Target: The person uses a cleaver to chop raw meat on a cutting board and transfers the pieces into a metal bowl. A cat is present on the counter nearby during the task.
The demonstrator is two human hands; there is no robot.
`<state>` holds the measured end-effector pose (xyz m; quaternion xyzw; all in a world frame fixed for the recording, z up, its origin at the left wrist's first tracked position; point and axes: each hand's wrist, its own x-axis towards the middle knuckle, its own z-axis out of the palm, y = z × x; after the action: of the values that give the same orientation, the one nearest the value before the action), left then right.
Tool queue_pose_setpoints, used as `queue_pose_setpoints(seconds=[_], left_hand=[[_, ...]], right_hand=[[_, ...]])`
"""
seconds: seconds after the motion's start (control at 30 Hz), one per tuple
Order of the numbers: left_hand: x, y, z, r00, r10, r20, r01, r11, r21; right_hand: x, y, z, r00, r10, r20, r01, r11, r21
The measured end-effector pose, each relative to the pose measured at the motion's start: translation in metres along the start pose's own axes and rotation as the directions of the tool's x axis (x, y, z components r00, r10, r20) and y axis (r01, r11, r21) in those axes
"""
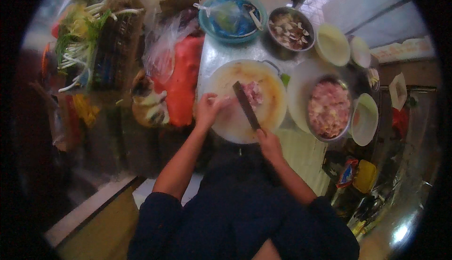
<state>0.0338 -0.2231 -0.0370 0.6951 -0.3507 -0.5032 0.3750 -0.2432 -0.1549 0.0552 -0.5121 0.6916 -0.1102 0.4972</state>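
A round, stained cutting board [273,101] lies in front of me on a metal table. My right hand [268,143] is wrapped around the handle of a dark-bladed cleaver [246,105], whose blade slants up and left over the board. Just right of the blade is a small heap of cut pink meat [254,93]. Over the board's left edge is my left hand [208,110], its fingers drawn together. Something pale pink shows at the fingertips, too blurred to name.
A bowl of meat pieces [329,107] stands right of the board, near pale green bowls [365,119]. Behind are a blue-green basin [233,38] and a metal bowl of sliced food [291,29]. Red bags [186,71] and green onions [77,48] lie on the left.
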Motion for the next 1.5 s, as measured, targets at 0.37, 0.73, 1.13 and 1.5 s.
queue_pose_setpoints(seconds=[0.37, 0.73, 1.13, 1.5], left_hand=[[-0.014, -0.002, 0.013, 0.992, -0.022, -0.122, 0.065, 0.931, 0.359], [-0.013, 0.017, 0.022, 0.997, -0.064, 0.047, 0.065, 0.998, -0.012], [-0.029, -0.014, 0.007, 0.977, 0.214, 0.014, -0.186, 0.815, 0.548], [-0.020, 0.013, 0.034, 0.959, 0.268, -0.091, -0.182, 0.829, 0.528]], right_hand=[[-0.020, -0.035, 0.006, 0.918, -0.393, -0.057, 0.396, 0.917, 0.059], [-0.008, -0.008, -0.016, 0.999, 0.045, 0.008, -0.044, 0.997, -0.058], [0.003, -0.005, 0.027, 0.990, -0.108, 0.088, 0.124, 0.971, -0.203], [-0.019, 0.011, -0.017, 0.994, -0.098, 0.046, 0.098, 0.995, -0.008]])
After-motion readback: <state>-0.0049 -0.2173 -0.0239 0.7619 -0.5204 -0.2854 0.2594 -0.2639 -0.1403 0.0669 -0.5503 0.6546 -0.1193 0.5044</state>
